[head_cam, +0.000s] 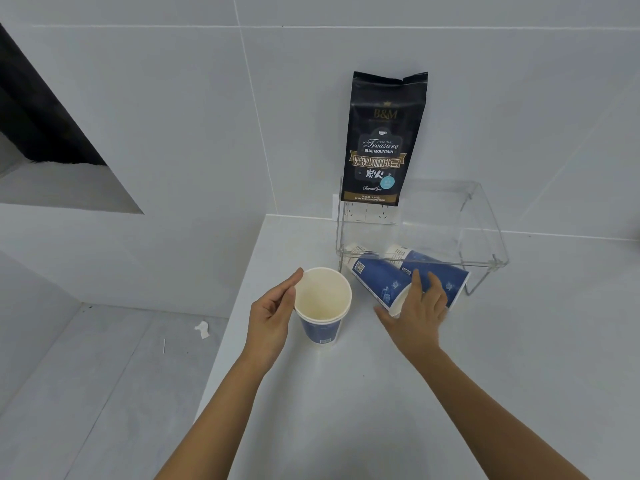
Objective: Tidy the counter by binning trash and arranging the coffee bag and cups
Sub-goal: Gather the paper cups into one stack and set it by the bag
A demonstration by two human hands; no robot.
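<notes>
White counter (346,410) fills the lower frame; my left hand (272,323) cups the upright stacked cups (322,306) at centre, fingers loosely curled on the rim. My right hand (417,313) rests open on a tipped blue cup (381,282) under the clear shelf (450,237); the coffee bag (384,140) stands above.

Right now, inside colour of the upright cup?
Cream-white inside the upright cup, blue outside; head view.
</notes>
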